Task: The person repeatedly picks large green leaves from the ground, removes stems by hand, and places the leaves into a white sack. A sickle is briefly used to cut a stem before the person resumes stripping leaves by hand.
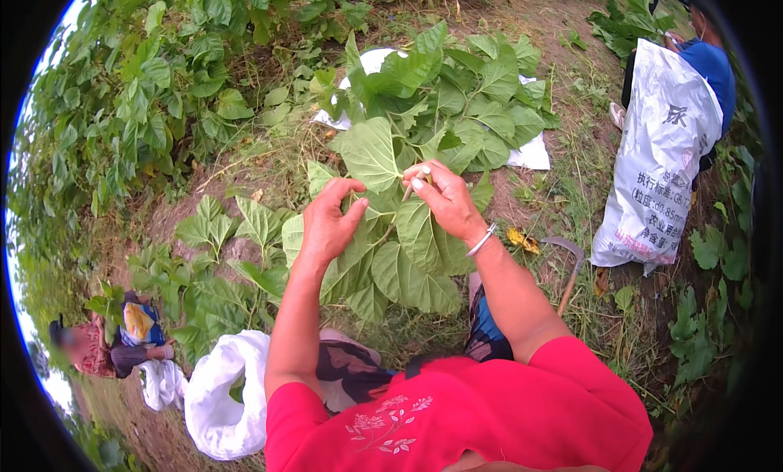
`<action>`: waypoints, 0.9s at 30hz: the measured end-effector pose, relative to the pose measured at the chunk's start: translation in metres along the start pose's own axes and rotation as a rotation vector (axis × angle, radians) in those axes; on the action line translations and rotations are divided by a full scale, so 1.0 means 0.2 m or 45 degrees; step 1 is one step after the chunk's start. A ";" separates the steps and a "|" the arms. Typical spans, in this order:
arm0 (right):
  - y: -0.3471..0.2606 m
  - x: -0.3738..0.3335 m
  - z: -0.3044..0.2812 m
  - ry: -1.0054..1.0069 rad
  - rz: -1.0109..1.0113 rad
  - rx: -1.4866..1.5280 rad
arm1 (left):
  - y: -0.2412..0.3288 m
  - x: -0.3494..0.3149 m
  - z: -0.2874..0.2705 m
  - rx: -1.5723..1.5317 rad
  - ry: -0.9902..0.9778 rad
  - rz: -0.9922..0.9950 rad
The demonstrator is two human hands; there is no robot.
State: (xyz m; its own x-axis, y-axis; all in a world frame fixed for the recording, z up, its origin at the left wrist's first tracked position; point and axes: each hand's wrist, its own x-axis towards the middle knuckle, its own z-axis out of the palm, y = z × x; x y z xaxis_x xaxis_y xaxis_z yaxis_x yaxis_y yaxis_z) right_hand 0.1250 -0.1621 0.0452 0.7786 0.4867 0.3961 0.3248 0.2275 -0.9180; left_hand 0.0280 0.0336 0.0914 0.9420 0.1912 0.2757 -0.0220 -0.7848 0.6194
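My left hand (330, 223) grips a leafy green branch (391, 252) by a leaf stalk, fingers pinched near the large upper leaf (369, 150). My right hand (444, 199), with a silver bangle at the wrist, pinches the pale cut end of the branch's stem close beside the left hand. Broad green leaves hang below both hands. Beyond them a pile of picked leaves (457, 105) lies on a white sheet (530, 154) on the ground.
A white sack (220, 390) lies open at my lower left. A sickle (571, 264) rests in the grass at right. Another person holds a printed white sack (661, 162) at the upper right. A third person (106, 345) crouches at the far left among leafy bushes.
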 end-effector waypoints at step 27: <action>-0.02 -0.06 0.06 -0.154 -0.003 -0.113 | 0.00 0.03 0.14 0.347 0.081 0.202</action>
State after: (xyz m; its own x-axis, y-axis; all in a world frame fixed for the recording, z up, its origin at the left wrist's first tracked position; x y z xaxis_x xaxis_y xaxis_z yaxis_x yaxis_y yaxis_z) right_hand 0.1085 -0.1586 0.0439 0.7092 0.5854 0.3929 0.3769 0.1562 -0.9130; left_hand 0.0437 0.0171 0.0725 0.9109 0.0838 0.4041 -0.0681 -0.9353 0.3473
